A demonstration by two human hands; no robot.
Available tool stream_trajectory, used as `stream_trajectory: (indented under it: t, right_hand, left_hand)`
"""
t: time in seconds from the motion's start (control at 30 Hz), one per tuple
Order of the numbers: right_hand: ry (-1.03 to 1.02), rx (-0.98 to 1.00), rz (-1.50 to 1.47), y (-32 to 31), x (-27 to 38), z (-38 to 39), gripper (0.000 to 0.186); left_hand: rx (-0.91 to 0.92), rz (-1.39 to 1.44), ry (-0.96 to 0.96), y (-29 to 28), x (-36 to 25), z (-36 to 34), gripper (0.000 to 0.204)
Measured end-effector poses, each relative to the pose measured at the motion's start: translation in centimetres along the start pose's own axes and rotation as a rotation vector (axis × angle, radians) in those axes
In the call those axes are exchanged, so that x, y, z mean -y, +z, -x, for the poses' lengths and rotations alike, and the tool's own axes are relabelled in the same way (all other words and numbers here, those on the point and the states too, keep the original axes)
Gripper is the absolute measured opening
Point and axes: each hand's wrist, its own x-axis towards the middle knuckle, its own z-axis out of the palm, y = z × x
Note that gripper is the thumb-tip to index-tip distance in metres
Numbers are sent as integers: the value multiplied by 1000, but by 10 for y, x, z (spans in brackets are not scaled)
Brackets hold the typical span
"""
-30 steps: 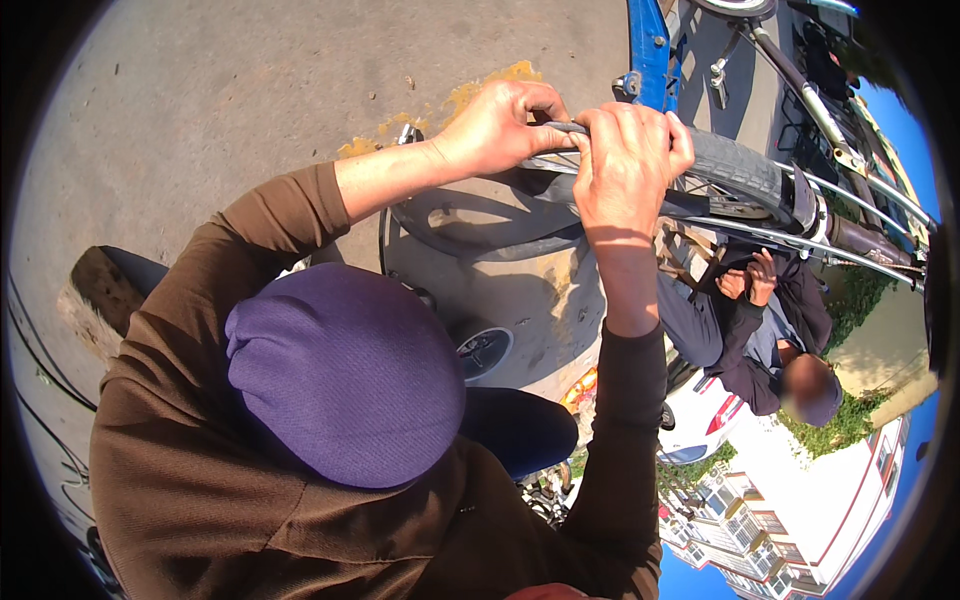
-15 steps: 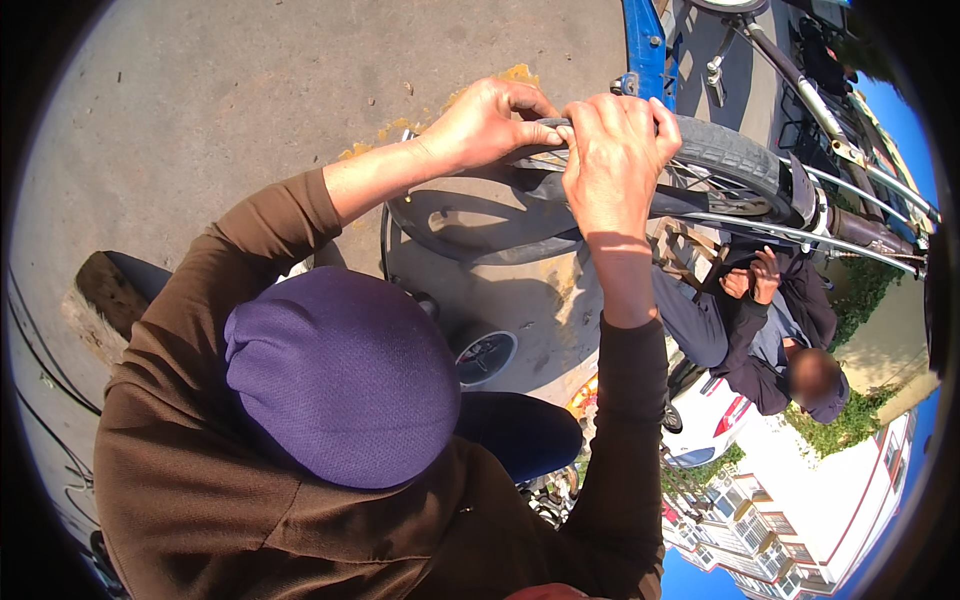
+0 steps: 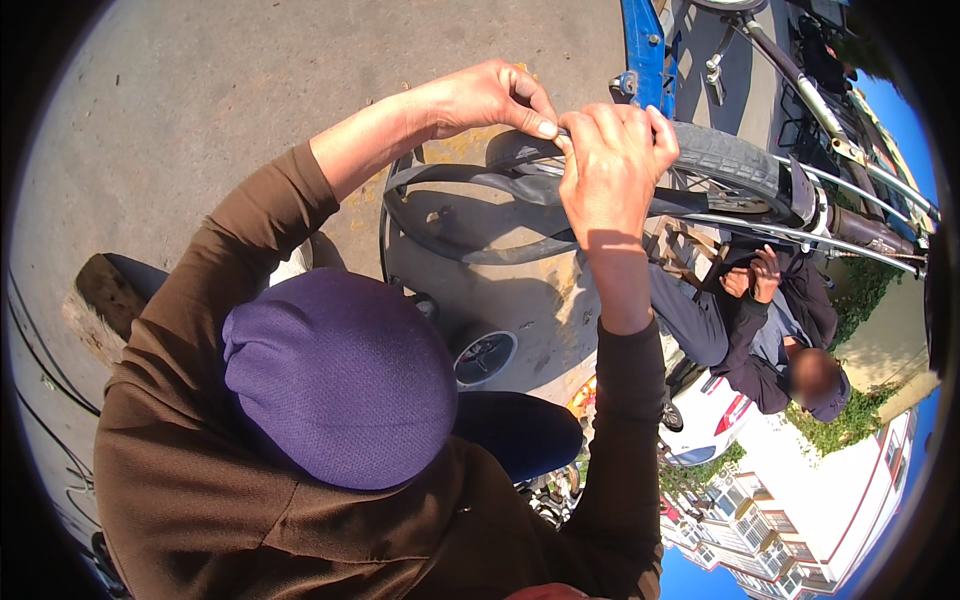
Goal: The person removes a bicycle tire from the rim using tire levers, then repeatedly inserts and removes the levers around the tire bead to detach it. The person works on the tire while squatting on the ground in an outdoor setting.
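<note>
My right hand [image 3: 615, 165] is closed over the black bicycle tyre [image 3: 725, 158] at the top of a spoked wheel. Just to its left, my left hand [image 3: 505, 102] is closed too, its thumb and bent forefinger meeting near the right thumb. Whatever lies in that pinch is too small to make out. Below the hands a limp black inner tube [image 3: 480, 250] hangs in a loop and runs back toward the wheel. A bare stretch of tyre shows under the left hand. The right hand hides part of the rim.
A blue metal part [image 3: 648, 50] stands beyond the wheel, and bicycle frame tubes [image 3: 800, 85] are at right. A seated person [image 3: 775, 320] is close by on the right. On the ground are a round bowl-like thing [image 3: 486, 357] and a wooden block [image 3: 103, 300].
My left hand has lifted slightly away from the tyre, its fingers more bent. More of the tyre and tube shows beneath it. My right hand has shifted only a little.
</note>
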Motion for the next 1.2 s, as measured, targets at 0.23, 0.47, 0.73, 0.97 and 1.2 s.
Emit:
stream_trajectory:
  t: [0.23, 0.47, 0.73, 0.97, 1.2]
  right_hand:
    - [3, 10, -14, -3, 1, 1, 14]
    - [6, 24, -21, -6, 2, 5, 16]
    - [6, 19, -25, -5, 2, 5, 16]
    - [2, 24, -25, -6, 2, 3, 14]
    - [11, 24, -31, -7, 2, 3, 14]
  left_hand:
    - [29, 19, -9, -5, 5, -4, 17]
    - [83, 72, -34, -9, 9, -5, 17]
    - [106, 188, -86, -9, 13, -8, 22]
    - [76, 135, -64, -5, 5, -2, 22]
    - [47, 81, 9, -3, 7, 1, 23]
